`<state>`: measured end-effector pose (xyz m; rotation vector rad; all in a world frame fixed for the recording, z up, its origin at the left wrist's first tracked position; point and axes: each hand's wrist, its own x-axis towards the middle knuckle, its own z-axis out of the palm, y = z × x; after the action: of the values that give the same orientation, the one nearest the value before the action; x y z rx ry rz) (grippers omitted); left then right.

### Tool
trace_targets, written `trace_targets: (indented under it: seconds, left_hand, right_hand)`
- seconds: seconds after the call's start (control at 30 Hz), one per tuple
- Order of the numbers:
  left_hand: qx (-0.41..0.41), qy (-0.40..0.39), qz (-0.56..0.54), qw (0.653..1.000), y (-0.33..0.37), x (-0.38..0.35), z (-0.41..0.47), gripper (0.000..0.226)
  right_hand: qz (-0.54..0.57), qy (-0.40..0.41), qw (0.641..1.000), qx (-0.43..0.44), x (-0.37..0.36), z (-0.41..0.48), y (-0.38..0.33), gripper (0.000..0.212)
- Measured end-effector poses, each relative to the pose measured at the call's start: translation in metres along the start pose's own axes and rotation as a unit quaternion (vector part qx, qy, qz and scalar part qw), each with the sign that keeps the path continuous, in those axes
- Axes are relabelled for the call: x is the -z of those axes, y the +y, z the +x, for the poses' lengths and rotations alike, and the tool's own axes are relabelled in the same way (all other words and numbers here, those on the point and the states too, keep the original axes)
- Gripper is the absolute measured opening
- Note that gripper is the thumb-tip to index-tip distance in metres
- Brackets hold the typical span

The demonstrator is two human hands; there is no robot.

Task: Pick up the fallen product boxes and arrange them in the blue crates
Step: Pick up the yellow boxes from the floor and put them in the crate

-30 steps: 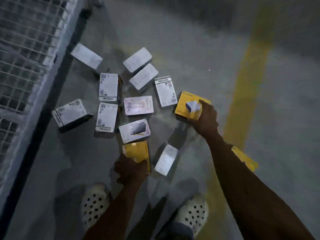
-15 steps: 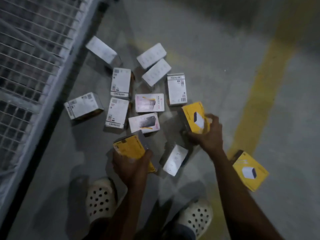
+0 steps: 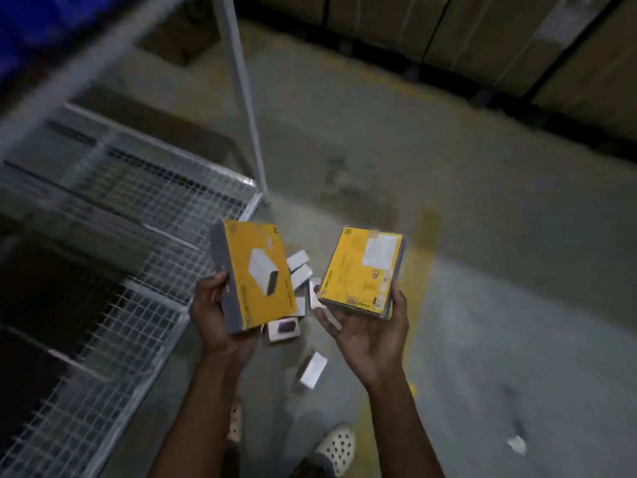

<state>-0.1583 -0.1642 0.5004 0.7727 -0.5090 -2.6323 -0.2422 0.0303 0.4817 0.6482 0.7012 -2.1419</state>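
Note:
My left hand [image 3: 215,315] grips a yellow product box [image 3: 256,274] by its grey side, picture face up. A second yellow box [image 3: 362,270], label side up, is held from below by my right hand [image 3: 368,334]. Both boxes are lifted well above the floor. Below and between them, several white boxes [image 3: 299,267] still lie on the concrete, partly hidden by the held boxes; one more white box [image 3: 312,370] lies nearer my feet. A blurred blue crate [image 3: 24,32] shows at the top left, on the rack.
A wire-mesh rack shelf [image 3: 131,270] fills the left side, with a white upright post [image 3: 243,94] at its corner. Cardboard cartons [image 3: 482,36] line the far wall. A yellow floor line [image 3: 418,270] runs past my right arm. My sandalled feet [image 3: 336,446] stand below.
Both hands have lifted their yellow boxes off the floor and raised them. The view has swung upward, bringing the rack, the post and the far cartons into sight.

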Motion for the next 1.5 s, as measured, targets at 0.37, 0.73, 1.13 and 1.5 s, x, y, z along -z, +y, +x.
trace_targets:
  seconds: [0.37, 0.73, 1.13, 1.5]
  left_hand:
    - [-0.080, -0.068, -0.029, 0.994, 0.105, -0.183, -0.181, 0.076]
    - [-0.262, -0.010, 0.125, 0.957, 0.210, -0.213, -0.261, 0.057]
    - [-0.474, 0.198, 0.180, 0.839, 0.372, -0.210, -0.252, 0.054]
    - [-0.406, 0.253, 0.299, 0.826, 0.493, -0.165, -0.213, 0.039]
  right_hand:
    - [-0.088, -0.163, 0.978, 0.099, -0.182, -0.220, -0.038, 0.056]
    - [-0.231, -0.307, 0.914, 0.129, -0.289, -0.265, 0.030, 0.071]
    - [-0.310, -0.212, 0.899, 0.227, -0.427, -0.230, 0.112, 0.061]
    - [-0.379, -0.160, 0.863, 0.294, -0.515, -0.168, 0.199, 0.053]
